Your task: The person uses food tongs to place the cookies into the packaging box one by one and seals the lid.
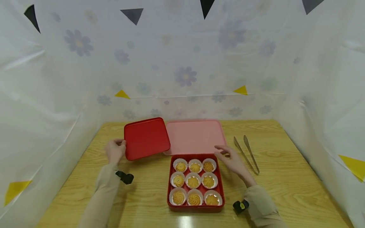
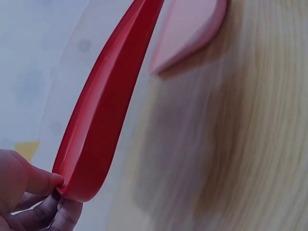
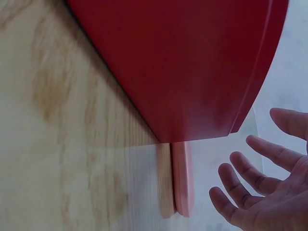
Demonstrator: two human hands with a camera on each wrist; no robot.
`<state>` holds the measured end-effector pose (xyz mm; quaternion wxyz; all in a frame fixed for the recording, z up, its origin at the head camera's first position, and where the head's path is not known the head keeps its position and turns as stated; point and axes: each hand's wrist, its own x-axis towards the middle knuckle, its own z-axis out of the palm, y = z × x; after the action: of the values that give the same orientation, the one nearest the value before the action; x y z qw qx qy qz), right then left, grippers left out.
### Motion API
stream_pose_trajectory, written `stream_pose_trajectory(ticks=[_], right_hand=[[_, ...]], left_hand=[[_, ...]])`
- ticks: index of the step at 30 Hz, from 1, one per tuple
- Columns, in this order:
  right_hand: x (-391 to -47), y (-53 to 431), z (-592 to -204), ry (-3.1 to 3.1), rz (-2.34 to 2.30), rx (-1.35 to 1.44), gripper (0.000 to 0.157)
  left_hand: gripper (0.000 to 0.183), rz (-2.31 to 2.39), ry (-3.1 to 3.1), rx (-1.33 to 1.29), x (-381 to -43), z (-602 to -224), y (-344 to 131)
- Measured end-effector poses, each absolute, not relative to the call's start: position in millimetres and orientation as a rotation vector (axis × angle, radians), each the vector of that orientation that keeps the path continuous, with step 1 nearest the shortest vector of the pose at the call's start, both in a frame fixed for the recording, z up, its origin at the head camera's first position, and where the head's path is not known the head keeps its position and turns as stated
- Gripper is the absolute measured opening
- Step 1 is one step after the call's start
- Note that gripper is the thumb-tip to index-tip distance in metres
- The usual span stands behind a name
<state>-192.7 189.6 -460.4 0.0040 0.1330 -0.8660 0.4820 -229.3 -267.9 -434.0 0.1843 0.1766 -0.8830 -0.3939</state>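
My left hand (image 1: 116, 150) pinches the left edge of a red lid (image 1: 146, 138), thumb on the rim and fingers beneath. The left wrist view shows the lid (image 2: 103, 110) tilted and raised over the wood table. A red square box (image 1: 196, 209) sits at the front middle, holding rows of piped cookies (image 1: 193, 182) in white paper cups. Beside the box's upper right corner is my right hand (image 1: 231, 160), its fingers loosely spread and nothing in them. In the right wrist view that hand (image 3: 269, 185) appears next to the box's side wall (image 3: 183, 67).
Behind the box lies a pink tray (image 1: 195, 136), partly overlapped by the lid in the head view. Metal tongs (image 1: 248, 155) rest on the wood table (image 1: 285, 190) at the right. Floral sheeting (image 1: 185, 63) encloses the back and sides.
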Motion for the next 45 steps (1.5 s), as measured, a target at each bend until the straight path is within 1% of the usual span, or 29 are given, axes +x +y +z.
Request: stream_pose_trajectory(ticks=[5,18,27,33,40,45], right_hand=[[-198.0,187.3,-458.3,-2.737,1.604,0.368,0.047],[-218.9,178.5,-440.7,-2.737,1.687,0.451,0.046],[-229.1,167.4,-434.5,-2.682,1.725,0.424,0.036],[-232.4,162.9,-434.9,-2.638,1.688,0.394,0.038],[-232.3,162.8,-435.7,-2.535,1.754,0.353,0.032],[-231.2,162.8,-436.0,-2.482,1.800,0.321,0.028]], left_hand=[[0.028,-1.214,-2.491,0.432,-233.7,-428.1,-242.5],[0.026,-1.379,-2.471,0.326,-239.8,-420.9,-186.6],[0.020,-1.445,-2.410,0.182,-236.7,-416.8,-153.3],[0.017,-1.447,-2.369,0.151,-235.2,-417.4,-138.9],[0.017,-1.447,-2.348,0.130,-236.6,-421.2,-131.1],[0.021,-1.478,-2.348,0.098,-236.9,-424.6,-130.0]])
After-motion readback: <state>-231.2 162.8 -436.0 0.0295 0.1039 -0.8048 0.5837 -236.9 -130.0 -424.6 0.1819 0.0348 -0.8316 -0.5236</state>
